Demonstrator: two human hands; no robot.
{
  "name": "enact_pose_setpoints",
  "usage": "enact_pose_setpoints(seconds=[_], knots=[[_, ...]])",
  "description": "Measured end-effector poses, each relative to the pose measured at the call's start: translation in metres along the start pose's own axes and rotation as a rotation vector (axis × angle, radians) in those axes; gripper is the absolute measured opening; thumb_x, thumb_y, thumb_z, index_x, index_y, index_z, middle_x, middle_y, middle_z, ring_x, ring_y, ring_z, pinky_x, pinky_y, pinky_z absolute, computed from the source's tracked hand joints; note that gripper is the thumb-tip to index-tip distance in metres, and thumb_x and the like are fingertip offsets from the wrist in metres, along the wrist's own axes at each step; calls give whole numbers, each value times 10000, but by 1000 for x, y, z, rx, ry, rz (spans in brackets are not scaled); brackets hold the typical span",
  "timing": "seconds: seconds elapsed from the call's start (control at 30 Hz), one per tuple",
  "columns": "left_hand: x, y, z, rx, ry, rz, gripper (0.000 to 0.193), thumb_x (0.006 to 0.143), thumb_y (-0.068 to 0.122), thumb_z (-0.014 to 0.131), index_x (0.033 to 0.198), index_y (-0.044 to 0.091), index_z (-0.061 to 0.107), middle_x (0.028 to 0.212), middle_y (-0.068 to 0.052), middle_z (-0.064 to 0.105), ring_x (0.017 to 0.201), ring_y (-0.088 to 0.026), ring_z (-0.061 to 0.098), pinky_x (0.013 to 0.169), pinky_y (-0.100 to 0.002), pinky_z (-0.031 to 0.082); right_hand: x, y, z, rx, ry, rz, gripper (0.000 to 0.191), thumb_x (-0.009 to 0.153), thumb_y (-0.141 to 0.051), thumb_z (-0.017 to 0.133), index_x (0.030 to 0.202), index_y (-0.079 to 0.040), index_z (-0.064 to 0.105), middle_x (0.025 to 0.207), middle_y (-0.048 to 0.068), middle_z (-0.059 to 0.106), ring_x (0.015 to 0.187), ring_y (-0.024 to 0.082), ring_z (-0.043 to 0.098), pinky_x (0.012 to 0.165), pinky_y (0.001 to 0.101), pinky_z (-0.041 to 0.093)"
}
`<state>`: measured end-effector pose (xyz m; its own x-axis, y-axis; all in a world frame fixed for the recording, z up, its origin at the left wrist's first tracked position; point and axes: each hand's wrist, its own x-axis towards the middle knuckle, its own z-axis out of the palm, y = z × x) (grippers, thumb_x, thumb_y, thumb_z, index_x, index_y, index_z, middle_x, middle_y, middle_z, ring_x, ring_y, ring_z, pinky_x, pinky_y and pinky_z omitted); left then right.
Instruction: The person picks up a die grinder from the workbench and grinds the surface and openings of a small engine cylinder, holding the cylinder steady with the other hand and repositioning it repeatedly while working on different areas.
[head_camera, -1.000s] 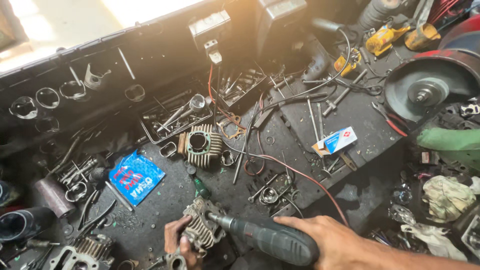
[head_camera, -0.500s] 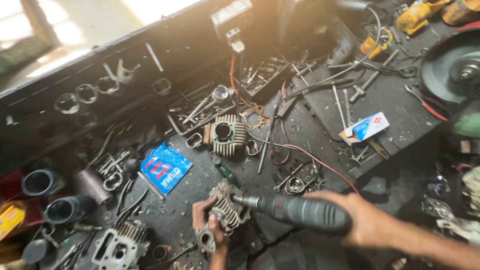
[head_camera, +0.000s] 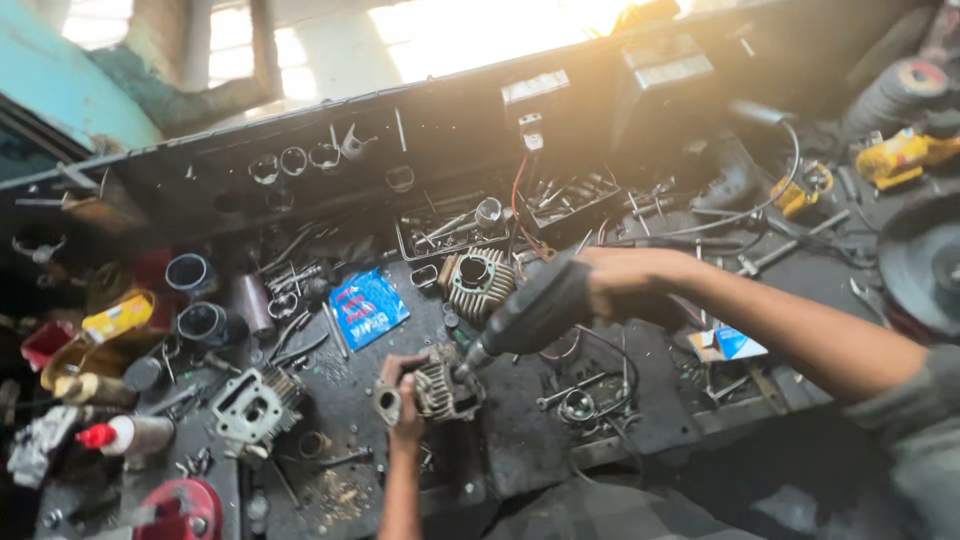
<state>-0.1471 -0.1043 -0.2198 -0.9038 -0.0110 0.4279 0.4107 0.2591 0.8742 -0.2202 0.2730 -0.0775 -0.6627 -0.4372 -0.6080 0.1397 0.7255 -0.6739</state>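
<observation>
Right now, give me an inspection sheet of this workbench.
Surface: dark, grimy bench, strewn with metal parts.
Job's things: finned engine part held on the bench; rotary tool tip at it.
Clutter: second finned cylinder, blue packet, metal sleeves, loose spanners.
Hands: left hand grips the finned engine part; right hand grips the rotary tool.
Cables: red wire, black cord.
Surroundings: bright window behind, grinder disc at right.

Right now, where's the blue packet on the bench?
In the head view, the blue packet lies flat left of centre, between the finned cylinder and the dark metal sleeves.
</observation>
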Motion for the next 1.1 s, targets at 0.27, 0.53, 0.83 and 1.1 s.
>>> enact_pose_setpoints(seconds=[0.27,0.53,0.83,1.1], knots=[[0,16,8,-108,-58,-78,479,940,367,471,1027,-37,713,1020,-138,693,1011,-242,656,918,-345,496,-80,-142,47,-776,6,-271,674,619,-217,726,1287,-201,639,883,178,737,873,381,720,764,508,573],[-16,8,0,-147,-14,-136,535,894,406,471,1047,-50,706,1109,-149,644,1108,-255,615,1005,-363,466,-118,-65,108,-677,24,-365,994,735,-409,792,1576,-120,348,990,255,627,843,432,659,743,536,526],[-19,-15,-17,-358,-9,-257,541,844,411,521,1110,-37,669,1384,-211,607,1236,-296,598,1078,-410,458,-73,61,181,336,230,-164,1068,479,15,780,1486,-195,495,1091,124,760,991,221,773,944,324,548],[-14,-12,-31,-434,44,-198,524,842,411,549,1099,-31,662,1341,-225,630,1236,-294,614,1085,-418,475,16,152,94,369,73,-54,775,382,-44,788,1147,60,718,886,139,799,798,269,714,795,384,569]])
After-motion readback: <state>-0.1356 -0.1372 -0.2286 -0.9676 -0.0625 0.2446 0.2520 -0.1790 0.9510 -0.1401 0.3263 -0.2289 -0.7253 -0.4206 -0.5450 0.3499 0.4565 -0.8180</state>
